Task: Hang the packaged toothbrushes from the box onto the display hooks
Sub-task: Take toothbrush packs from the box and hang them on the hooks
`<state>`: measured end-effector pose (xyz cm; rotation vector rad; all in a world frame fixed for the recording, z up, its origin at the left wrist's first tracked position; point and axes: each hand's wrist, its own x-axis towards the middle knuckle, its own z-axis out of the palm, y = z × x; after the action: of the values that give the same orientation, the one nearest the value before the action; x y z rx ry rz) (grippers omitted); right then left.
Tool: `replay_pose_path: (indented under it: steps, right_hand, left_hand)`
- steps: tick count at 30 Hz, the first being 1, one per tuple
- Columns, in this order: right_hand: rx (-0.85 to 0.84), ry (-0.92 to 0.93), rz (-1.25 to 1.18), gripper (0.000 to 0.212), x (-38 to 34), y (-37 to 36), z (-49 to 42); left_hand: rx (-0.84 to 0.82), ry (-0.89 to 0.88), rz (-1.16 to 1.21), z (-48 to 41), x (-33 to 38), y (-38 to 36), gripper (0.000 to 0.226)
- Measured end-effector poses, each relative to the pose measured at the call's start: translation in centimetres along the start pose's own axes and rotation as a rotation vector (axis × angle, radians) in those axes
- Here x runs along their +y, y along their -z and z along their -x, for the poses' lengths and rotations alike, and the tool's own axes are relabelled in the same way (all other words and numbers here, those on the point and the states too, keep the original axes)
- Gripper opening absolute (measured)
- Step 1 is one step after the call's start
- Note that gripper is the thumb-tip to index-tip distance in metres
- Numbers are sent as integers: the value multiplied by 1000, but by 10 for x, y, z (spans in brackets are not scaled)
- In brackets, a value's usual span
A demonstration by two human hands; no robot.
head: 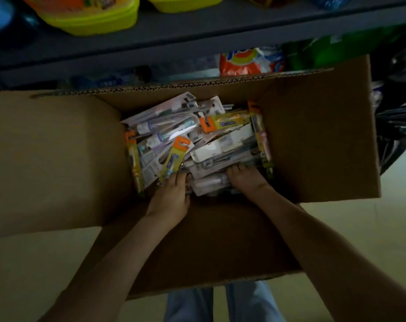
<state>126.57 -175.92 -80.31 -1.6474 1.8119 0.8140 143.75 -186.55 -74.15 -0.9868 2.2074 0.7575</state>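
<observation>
An open cardboard box [313, 140] stands on the floor below me, its flaps spread wide. Inside lies a loose heap of packaged toothbrushes [192, 138], some with orange and yellow cards, others white and clear. My left hand [171, 194] reaches into the near side of the heap and its fingers rest on a yellow and orange pack [174, 156]. My right hand [246, 180] lies in the heap's near right corner, fingers curled down among white packs [211, 182]. What either hand grips is hidden by the packs. No display hooks are in view.
A grey shelf [197, 36] runs across the top, carrying yellow plastic tubs [90, 19]. Under it sit an orange bag [246, 61] and green packages [332, 52]. Dark plastic bags [397, 135] lie right of the box. Pale floor [359, 228] surrounds it.
</observation>
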Motion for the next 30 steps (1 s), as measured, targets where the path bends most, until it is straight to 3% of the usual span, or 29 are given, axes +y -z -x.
replay_pose_path:
  steps: [3, 5, 7, 10, 15, 19, 24, 27, 30]
  right_hand:
    - [101, 46, 57, 57, 7, 18, 17]
    - [285, 39, 47, 54, 14, 36, 33]
    - [270, 28, 53, 49, 14, 50, 48]
    - [380, 11, -32, 37, 17, 66, 71]
    - [538, -23, -210, 45, 19, 102, 119]
    - [820, 108, -177, 12, 16, 150, 169]
    - [1030, 203, -68, 14, 17, 233, 240]
    - [1075, 218, 7, 18, 25, 281, 275]
    - [1082, 168, 19, 21, 27, 323, 305]
  left_hand:
    - [27, -8, -10, 8, 9, 12, 58]
    - [30, -40, 1, 14, 19, 24, 60]
    - [49, -83, 17, 21, 29, 38, 59]
    - [99, -121, 12, 35, 44, 60, 61]
    - [266, -168, -162, 71, 57, 100, 73]
    - [244, -230, -271, 112, 72, 152, 72]
    - [98, -206, -129, 167, 87, 227, 48]
    - [191, -238, -182, 205, 94, 268, 33]
    - [342, -266, -297, 240, 101, 306, 36]
